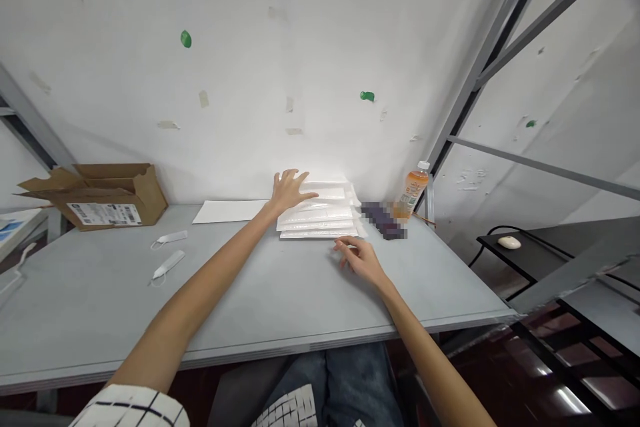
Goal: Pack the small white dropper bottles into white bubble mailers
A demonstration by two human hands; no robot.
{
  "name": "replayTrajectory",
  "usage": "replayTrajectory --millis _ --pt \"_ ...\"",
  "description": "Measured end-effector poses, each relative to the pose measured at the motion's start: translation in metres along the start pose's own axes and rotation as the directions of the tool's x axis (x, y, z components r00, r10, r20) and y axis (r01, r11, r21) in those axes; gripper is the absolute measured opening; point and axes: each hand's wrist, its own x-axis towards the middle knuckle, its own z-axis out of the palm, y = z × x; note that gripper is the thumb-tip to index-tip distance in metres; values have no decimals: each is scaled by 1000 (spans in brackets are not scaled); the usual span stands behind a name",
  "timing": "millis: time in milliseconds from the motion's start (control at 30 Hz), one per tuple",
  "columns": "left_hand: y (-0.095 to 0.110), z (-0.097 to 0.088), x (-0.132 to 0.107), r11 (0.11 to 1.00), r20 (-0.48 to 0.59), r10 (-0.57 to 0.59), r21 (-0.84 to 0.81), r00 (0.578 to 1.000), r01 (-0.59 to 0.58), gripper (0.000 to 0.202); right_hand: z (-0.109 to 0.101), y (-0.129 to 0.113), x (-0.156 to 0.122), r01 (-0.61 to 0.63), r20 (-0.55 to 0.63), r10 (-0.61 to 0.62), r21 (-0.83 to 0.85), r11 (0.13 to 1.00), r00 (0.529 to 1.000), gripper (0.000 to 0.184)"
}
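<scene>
A stack of flat white plastic-wrapped packets (316, 217) lies on the grey table (100, 300), slightly fanned and uneven. My left hand (289, 191) rests on its left rear part with fingers spread, gripping nothing. My right hand (361, 260) hovers just in front of the stack's right corner, fingers loosely curved and empty. Its fingertips appear slightly apart from the packets. A white sheet of paper (229, 211) lies to the left of the stack, close to my left wrist.
An open cardboard box (107, 197) with a label stands at the table's left rear. Two small white looped strips (169, 255) lie nearby. A blurred dark object (383, 221) and an orange drink bottle (413, 191) stand at the right. A white mouse (509, 242) sits on a black shelf beyond the table's right edge.
</scene>
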Motion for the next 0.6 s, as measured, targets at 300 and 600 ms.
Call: replayTrajectory --millis 300,600 --pt "-140 -83 -173 922 -20 -377 85 926 378 43 22 -1 4 265 9 -273 -275 924 962 29" --pt "-203 -53 -232 871 265 -489 197 831 450 84 177 -68 114 449 378 -264 -578 681 887 38"
